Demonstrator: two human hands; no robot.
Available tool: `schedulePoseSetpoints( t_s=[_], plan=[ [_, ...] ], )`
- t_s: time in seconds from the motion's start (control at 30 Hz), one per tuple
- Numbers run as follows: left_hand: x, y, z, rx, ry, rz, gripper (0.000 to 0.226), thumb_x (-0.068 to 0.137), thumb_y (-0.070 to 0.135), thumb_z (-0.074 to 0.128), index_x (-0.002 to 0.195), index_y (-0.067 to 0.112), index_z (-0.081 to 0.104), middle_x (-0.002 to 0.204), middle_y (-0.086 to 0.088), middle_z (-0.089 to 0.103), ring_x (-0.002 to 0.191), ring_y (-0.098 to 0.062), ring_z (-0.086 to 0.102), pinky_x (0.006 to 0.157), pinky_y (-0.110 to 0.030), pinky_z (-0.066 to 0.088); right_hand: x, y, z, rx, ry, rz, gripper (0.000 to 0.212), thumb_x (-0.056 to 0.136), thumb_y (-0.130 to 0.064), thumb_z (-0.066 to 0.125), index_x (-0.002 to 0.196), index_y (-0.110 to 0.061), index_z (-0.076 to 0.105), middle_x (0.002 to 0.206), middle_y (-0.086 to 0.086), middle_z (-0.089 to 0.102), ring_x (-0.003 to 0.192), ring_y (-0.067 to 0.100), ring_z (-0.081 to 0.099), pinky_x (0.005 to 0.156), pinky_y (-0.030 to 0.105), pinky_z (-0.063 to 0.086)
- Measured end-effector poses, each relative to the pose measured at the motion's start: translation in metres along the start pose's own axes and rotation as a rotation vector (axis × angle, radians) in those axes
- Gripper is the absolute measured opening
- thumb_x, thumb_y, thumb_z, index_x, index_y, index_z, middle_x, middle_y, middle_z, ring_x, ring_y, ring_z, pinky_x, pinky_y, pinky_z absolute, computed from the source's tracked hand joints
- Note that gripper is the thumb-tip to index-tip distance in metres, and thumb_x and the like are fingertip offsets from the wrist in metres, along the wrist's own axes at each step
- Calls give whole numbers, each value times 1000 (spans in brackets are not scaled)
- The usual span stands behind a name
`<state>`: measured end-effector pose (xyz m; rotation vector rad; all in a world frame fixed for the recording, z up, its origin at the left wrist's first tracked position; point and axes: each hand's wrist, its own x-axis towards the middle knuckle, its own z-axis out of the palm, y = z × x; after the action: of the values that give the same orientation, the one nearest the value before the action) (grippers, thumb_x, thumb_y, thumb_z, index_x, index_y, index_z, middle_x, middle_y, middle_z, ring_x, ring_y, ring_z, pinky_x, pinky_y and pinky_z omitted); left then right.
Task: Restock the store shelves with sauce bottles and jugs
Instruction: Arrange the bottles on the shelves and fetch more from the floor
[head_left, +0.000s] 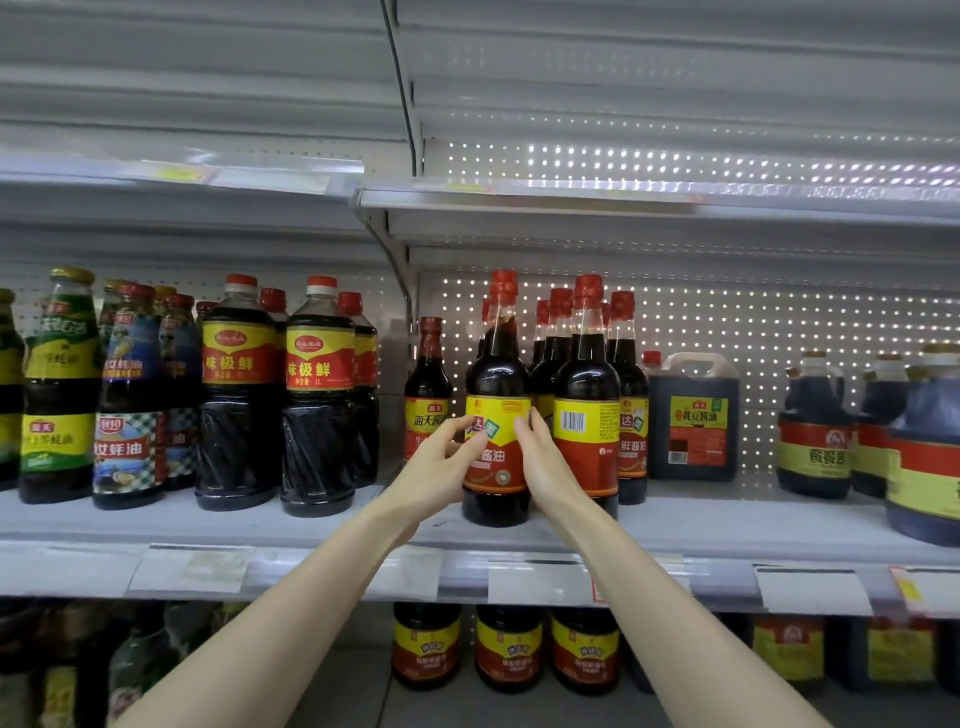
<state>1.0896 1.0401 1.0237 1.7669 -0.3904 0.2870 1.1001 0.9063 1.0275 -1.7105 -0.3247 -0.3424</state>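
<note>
The left hand (441, 467) and right hand (543, 462) cover both sides of the bottle's (497, 364) label, so its print reads only in part. The left hand also hides the small bottle's (428, 374) lower label. The rear bottles (543, 314) show little but caps. The price tags (192, 569) are blurred. The picture's edges cut off the right jug (930, 467) and the leftmost bottle (6, 389).

- 黄豆酱油 on the square jug (693, 415)
- 海天酱油 on a small bottle (427, 389), left of that jug
- 味极鲜 on two big bottles (236, 395), farther left of it
</note>
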Motion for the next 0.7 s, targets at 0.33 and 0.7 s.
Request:
schedulePoseSetpoints(
  t_s=[0.33,0.7],
  plan=[
    [7,-4,7,-102,2,-47,44,101,28,46,144,28,35,110,7,61,96,-5,59,65,-23,47,-12,0,-2,-10,18,21,53,100,-49,34,150,-35,24,150,1,36,131,21,42,107,49,40],
    [8,-9,6,-179,51,-51,43,101,27,44,144,26,37,128,-4,56,107,-15,58,78,-29,50,-14,-9,-2,113,-57,129,52,102,-46,30,152,-36,18,153,-1,33,139,25,35,112,58,28]
  ],
)
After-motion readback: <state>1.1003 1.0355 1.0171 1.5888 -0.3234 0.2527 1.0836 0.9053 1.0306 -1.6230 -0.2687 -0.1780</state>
